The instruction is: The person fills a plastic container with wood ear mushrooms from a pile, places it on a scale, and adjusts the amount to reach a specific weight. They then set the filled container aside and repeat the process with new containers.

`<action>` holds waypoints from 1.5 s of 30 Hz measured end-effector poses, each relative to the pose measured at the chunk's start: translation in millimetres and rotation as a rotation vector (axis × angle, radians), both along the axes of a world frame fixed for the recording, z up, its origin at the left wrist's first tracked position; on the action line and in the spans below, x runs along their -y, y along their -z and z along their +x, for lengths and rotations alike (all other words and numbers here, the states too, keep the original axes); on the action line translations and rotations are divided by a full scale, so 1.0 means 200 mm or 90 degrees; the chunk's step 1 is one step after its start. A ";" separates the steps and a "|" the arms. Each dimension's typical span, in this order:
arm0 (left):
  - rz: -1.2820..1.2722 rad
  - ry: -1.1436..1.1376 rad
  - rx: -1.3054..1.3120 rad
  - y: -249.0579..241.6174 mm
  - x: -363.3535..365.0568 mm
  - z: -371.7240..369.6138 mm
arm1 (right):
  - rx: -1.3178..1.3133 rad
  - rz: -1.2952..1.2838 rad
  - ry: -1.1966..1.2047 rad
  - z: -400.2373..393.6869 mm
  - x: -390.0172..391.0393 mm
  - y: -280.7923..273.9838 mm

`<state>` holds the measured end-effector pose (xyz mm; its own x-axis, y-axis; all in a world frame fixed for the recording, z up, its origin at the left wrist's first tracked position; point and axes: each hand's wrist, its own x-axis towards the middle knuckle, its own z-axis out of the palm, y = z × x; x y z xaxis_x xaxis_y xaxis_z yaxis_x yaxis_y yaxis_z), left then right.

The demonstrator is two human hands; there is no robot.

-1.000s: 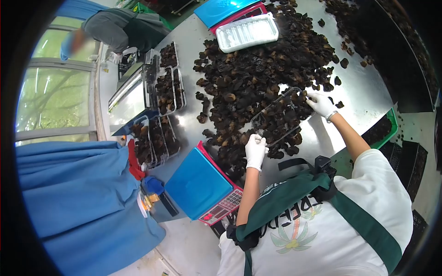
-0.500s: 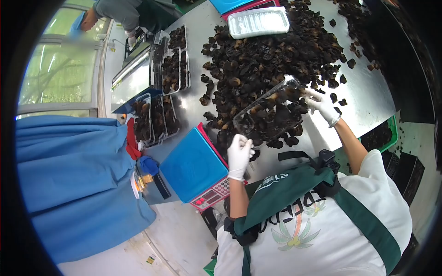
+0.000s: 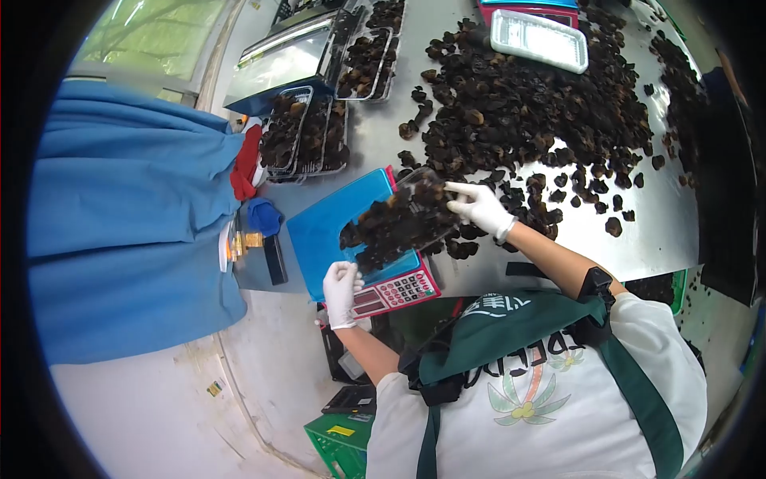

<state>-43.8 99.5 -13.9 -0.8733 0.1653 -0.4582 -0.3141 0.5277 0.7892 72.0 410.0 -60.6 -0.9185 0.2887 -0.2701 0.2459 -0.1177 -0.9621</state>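
A clear plastic tray of dark dried pieces (image 3: 399, 219) is over the blue-topped scale (image 3: 315, 231), held between my two gloved hands. My left hand (image 3: 341, 294) is closed on the tray's near left end, beside the scale's keypad. My right hand (image 3: 479, 209) grips the far right end with its fingers at the rim. Whether the tray touches the scale's plate cannot be told. The large pile of dark dried pieces (image 3: 535, 104) lies beyond my right hand, with loose pieces scattered near it.
Filled trays (image 3: 307, 136) stand behind the scale, with more filled trays (image 3: 367, 68) farther back. An empty white tray (image 3: 538, 40) rests near a second scale (image 3: 550, 14). A blue cloth (image 3: 136, 215) hangs at left; a green crate (image 3: 343, 439) is below.
Both hands and the filled tray have moved left, from the pile to over the scale. The view has shifted, and the other person is no longer seen.
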 end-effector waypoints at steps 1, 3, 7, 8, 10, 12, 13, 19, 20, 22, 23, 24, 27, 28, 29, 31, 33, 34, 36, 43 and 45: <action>-0.009 -0.032 -0.002 0.02 0.06 -0.01 | -0.012 -0.016 -0.026 -0.05 0.03 0.03; -0.045 -0.119 -0.023 0.01 0.08 0.00 | -0.049 -0.078 -0.088 -0.14 0.07 0.08; -0.191 -0.234 -0.261 0.00 0.10 0.06 | -0.006 -0.100 -0.102 -0.16 -0.08 0.01; -0.237 -0.230 -0.360 0.01 0.08 0.07 | -0.073 0.009 -0.059 -0.17 -0.18 0.06; -0.208 -0.196 -0.393 -0.13 -0.14 0.11 | -0.095 0.078 0.018 -0.18 -0.46 0.14; -0.120 -0.121 -0.395 -0.18 -0.41 0.15 | -0.249 0.525 0.193 -0.20 -0.72 0.14; -0.144 -0.028 -0.441 -0.18 -0.51 0.16 | -0.228 0.692 0.216 -0.20 -0.87 0.08; -0.283 0.153 -0.488 0.00 -0.81 0.08 | 0.086 0.933 0.060 -0.09 -1.61 0.22; -0.264 0.142 -0.465 0.01 -0.81 0.06 | 0.161 0.782 -0.071 -0.08 -1.69 0.24; -0.266 0.097 -0.468 -0.03 -0.81 0.07 | 0.080 0.844 -0.065 -0.05 -1.61 0.12; -0.232 0.074 -0.481 -0.03 -0.80 0.07 | 0.074 0.877 -0.024 -0.06 -1.61 0.09; -0.201 0.050 -0.493 -0.03 -0.78 0.07 | 0.066 0.906 0.016 -0.07 -1.60 0.07; -0.144 -0.031 -0.523 -0.08 -0.76 0.11 | -0.078 1.017 0.128 -0.10 -1.63 0.06; -0.104 -0.045 -0.544 -0.06 -0.75 0.12 | -0.025 1.007 0.102 -0.11 -1.67 0.10; -0.065 -0.056 -0.542 -0.07 -0.76 0.14 | -0.023 1.061 0.036 -0.12 -1.73 0.13; -0.004 -0.058 -0.542 -0.13 -0.79 0.19 | 0.049 0.982 0.034 -0.16 -1.86 0.22; 0.049 -0.042 -0.533 -0.18 -0.82 0.23 | 0.021 1.030 0.099 -0.18 -1.89 0.15; 0.070 -0.044 -0.485 -0.20 -0.83 0.25 | -0.008 1.055 0.115 -0.18 -1.90 0.14; 0.091 -0.021 -0.522 -0.19 -0.84 0.28 | -0.009 1.008 0.072 -0.19 -2.00 0.19; 0.148 0.057 -0.449 -0.12 -0.92 0.42 | 0.122 0.789 -0.059 -0.23 -2.23 0.21; 0.147 0.069 -0.414 -0.09 -0.94 0.45 | 0.115 0.781 -0.064 -0.24 -2.23 0.19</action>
<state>46.8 286.9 4.7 -0.9314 0.2978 0.2093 0.3052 0.3255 0.8949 23.6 856.1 -99.4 -0.9289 0.3703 0.0036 0.3419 0.8614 -0.3755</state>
